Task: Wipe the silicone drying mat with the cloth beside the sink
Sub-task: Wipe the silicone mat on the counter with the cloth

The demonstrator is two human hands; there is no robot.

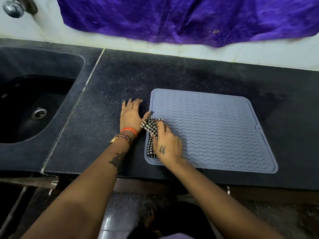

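Head cam view: my right hand point(168, 145) is pressing down on the checkered cloth point(151, 127), fingers curled over it, at the near-left part of the grey drying mat point(215, 128). My left hand point(130, 114) lies flat and spread on the dark surface point(107, 94) just left of the mat, thumb touching its edge. The sink point(34, 104) sits further left. Most of the cloth is hidden under my hand, and my right hand's a bit blurry.
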